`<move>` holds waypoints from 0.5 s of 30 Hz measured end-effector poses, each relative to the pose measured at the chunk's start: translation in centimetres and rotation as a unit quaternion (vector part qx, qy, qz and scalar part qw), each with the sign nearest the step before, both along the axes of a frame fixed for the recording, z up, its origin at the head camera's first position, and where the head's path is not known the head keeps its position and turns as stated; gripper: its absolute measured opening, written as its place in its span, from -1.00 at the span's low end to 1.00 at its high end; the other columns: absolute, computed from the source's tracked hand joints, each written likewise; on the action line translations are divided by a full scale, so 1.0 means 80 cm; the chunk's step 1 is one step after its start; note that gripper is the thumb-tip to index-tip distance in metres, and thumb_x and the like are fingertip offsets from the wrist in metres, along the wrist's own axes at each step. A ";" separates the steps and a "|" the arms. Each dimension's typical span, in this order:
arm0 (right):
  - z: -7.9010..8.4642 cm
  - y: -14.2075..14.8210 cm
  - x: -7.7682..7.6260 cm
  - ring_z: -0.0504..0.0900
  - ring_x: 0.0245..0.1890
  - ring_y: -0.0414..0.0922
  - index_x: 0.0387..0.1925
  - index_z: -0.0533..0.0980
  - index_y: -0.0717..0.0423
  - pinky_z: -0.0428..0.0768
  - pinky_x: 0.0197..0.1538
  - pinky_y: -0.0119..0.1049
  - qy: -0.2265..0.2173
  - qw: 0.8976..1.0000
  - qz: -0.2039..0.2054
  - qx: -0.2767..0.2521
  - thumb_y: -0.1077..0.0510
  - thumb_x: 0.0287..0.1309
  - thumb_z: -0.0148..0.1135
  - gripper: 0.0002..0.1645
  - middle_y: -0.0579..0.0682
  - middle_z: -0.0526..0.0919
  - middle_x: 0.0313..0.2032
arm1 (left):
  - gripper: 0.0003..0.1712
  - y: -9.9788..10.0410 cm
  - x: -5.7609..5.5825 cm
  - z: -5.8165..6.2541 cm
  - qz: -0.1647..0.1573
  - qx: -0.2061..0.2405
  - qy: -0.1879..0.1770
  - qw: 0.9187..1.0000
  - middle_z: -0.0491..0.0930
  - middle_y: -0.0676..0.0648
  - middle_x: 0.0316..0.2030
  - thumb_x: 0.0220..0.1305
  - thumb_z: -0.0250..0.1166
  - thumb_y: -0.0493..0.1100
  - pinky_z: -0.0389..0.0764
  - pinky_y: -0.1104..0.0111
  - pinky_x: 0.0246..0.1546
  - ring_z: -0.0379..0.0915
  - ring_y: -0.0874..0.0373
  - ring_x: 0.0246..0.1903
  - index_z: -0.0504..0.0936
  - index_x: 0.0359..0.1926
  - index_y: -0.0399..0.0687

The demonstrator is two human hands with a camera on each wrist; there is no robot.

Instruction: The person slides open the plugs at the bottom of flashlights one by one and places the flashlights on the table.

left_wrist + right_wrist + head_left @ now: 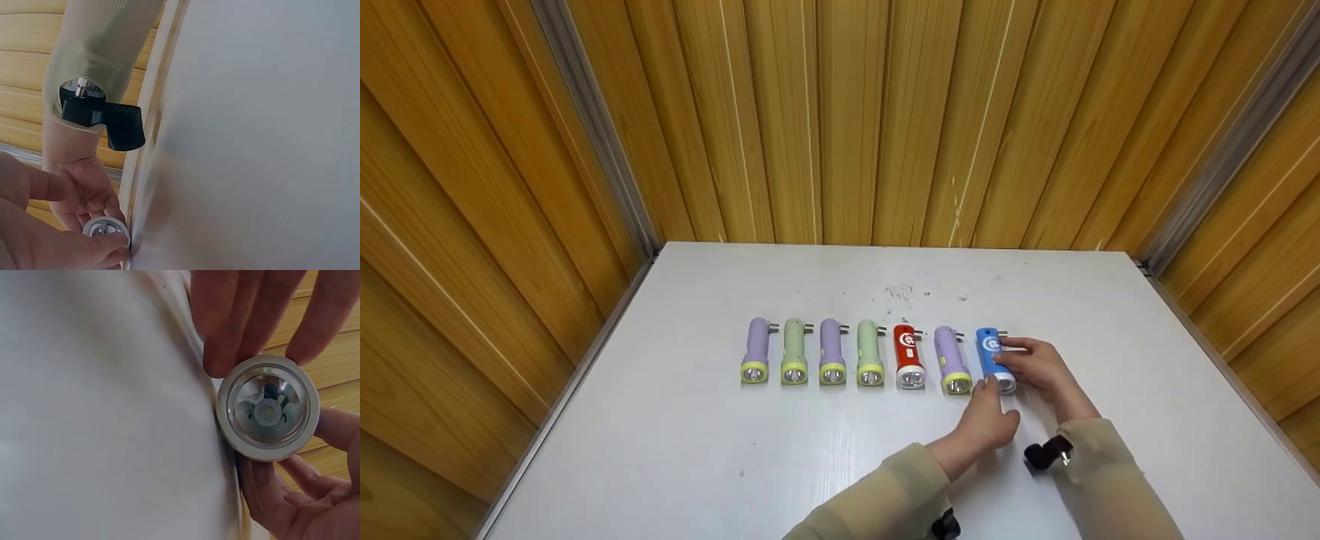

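Observation:
A blue flashlight [988, 348] with a white-rimmed head stands at the right end of a row, lying on the white table. My right hand [1039, 367] holds its body from the right, thumb across the top and fingers along the side. From the left and front, my left hand [988, 420] touches the head with fairly straight fingertips, its thumb held away from it. In the right wrist view the clear lens [268, 410] faces the camera, with left fingers [320, 326] above and the right hand [292, 500] below. The left wrist view shows the lens partly covered by left fingers.
Left of the blue one lie a purple flashlight [949, 352], a red one [905, 346] and several more in purple and green, all lenses facing me. The white table [682, 450] is bounded by wood-patterned walls [847, 127]. A black wrist camera [1044, 454] sits at my right sleeve.

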State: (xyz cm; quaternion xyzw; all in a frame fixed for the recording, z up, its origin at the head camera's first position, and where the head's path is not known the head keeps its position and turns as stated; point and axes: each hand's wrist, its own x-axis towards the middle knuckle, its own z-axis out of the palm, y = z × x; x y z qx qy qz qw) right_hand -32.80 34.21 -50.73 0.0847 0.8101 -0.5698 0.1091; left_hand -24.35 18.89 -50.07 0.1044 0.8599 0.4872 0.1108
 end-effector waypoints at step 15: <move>-0.003 -0.009 0.003 0.68 0.00 -0.04 0.38 0.33 0.46 0.72 -0.12 -0.42 0.039 0.998 -0.010 0.055 0.12 0.33 0.32 -0.26 0.53 0.45 0.28 | -0.19 0.003 0.004 0.000 0.017 0.006 -0.019 1.000 0.25 -0.34 0.48 0.29 0.27 -0.23 0.40 0.30 0.45 0.33 -0.09 0.44 0.23 0.52 -0.28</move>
